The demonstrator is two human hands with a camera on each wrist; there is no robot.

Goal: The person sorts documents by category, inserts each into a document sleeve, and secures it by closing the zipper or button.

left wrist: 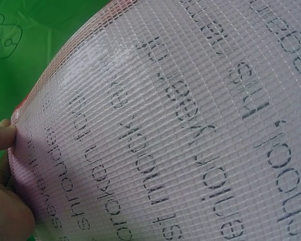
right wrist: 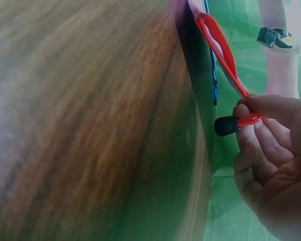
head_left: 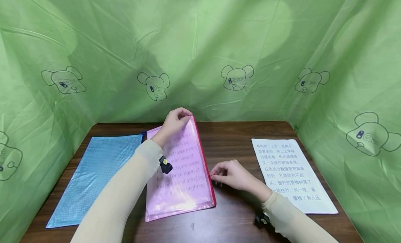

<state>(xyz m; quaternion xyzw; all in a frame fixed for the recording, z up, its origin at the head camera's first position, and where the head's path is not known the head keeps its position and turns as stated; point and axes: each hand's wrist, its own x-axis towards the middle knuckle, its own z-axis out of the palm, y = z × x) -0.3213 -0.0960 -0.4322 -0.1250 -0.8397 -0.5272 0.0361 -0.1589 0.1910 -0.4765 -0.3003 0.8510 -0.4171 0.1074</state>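
Sleeve (head_left: 116,190) foremost; pinching top corner of folder (head_left: 175,210) with left hand (head_left: 175,123), red edge (head_left: 203,156), perhaps zip pull (right wrist: 227,125) too, with right hand (head_left: 234,174); best to draw straight, taut between 2 pinches.

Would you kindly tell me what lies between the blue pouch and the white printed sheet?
The head view shows the pink pouch there, with the left hand gripping its top and the right hand at its red edge.
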